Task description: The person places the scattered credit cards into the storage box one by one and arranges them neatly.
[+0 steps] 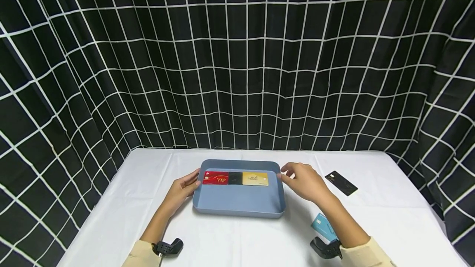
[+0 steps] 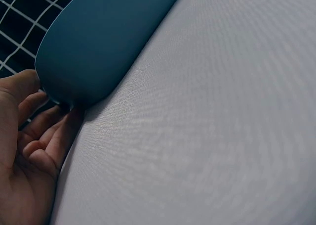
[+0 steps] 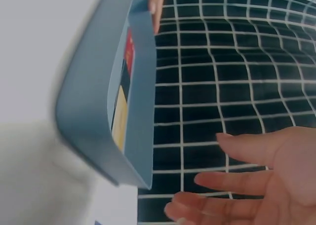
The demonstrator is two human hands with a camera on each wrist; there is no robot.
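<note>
A blue tray [image 1: 239, 207] lies in the middle of the white table. Along its far side lie a red VIP card [image 1: 216, 178], a small black card [image 1: 235, 178] and a gold card [image 1: 255, 179]. My left hand [image 1: 184, 186] holds the tray's left rim, thumb on the edge and fingers [image 2: 47, 128] against the outer wall of the tray [image 2: 98, 42]. My right hand [image 1: 302, 181] hovers beside the right rim. In the right wrist view this right hand [image 3: 256, 185] has its fingers spread, clear of the tray [image 3: 89, 111].
A black card [image 1: 341, 183] lies on the table to the right of the tray. A light blue card [image 1: 322, 225] lies near my right forearm. A black curtain with a white grid [image 1: 237, 61] closes in the table on three sides.
</note>
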